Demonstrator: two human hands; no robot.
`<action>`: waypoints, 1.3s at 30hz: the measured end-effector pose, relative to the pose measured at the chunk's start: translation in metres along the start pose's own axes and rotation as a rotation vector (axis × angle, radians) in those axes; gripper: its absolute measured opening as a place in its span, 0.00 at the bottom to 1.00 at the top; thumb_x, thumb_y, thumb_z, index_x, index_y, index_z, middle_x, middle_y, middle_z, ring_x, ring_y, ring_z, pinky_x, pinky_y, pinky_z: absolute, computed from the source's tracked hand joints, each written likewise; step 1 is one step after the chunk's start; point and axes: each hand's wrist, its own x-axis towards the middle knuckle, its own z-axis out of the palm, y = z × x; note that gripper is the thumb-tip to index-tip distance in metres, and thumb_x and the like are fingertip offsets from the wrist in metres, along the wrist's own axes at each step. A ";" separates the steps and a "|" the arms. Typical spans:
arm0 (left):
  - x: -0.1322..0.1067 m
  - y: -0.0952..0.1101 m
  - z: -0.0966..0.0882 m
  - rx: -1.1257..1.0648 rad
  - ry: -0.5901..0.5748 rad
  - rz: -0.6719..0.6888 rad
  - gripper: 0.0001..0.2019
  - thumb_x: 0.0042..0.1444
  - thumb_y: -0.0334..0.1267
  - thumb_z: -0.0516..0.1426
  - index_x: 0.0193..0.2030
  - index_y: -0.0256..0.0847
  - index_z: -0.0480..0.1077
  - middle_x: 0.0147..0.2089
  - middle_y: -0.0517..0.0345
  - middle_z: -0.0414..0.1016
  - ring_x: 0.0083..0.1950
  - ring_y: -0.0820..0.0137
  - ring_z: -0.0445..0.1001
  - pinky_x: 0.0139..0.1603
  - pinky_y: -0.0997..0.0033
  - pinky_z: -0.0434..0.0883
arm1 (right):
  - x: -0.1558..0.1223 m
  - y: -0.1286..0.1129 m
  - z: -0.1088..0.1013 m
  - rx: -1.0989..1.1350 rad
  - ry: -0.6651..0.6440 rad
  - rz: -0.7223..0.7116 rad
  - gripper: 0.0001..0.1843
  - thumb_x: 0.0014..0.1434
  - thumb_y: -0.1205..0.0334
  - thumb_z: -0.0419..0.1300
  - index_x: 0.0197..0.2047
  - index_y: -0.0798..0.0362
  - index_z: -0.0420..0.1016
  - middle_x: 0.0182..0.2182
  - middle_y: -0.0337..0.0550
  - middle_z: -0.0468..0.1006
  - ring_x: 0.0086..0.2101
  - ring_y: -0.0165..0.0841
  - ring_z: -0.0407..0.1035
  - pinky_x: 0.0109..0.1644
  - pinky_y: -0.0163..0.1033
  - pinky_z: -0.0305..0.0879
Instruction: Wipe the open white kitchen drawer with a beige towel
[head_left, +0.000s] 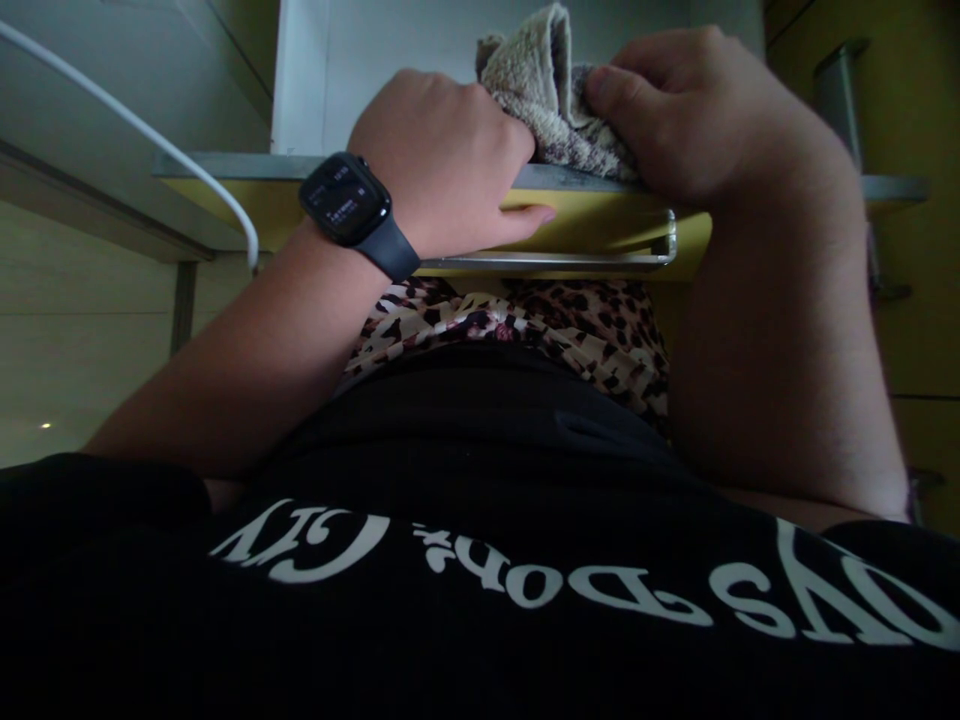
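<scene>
A grey-beige towelling cloth [551, 95] lies bunched over the top edge of an open drawer's front panel [600, 215]. My right hand [682, 120] is closed on the cloth's right side, thumb pressed against the fabric. Just left of the cloth, my left hand [446, 160] grips over the panel's upper edge, with the thumb along its yellow outer face. The left fingertips are hidden, and the knuckles are against the cloth's left side. A black smartwatch [346, 200] is on my left wrist.
The pale drawer interior [397, 45] opens ahead of me. A metal bar handle [555, 262] runs along the drawer front, close to my body. A white cable [142, 125] hangs at the left. Yellow cabinet fronts [919, 330] with metal handles stand at the right.
</scene>
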 end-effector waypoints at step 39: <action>0.002 -0.001 -0.001 -0.013 -0.042 -0.002 0.39 0.67 0.64 0.49 0.56 0.26 0.80 0.50 0.30 0.81 0.60 0.28 0.78 0.53 0.25 0.73 | 0.001 0.001 0.000 -0.033 -0.007 0.001 0.24 0.73 0.46 0.48 0.30 0.54 0.59 0.27 0.36 0.56 0.29 0.25 0.49 0.39 0.40 0.44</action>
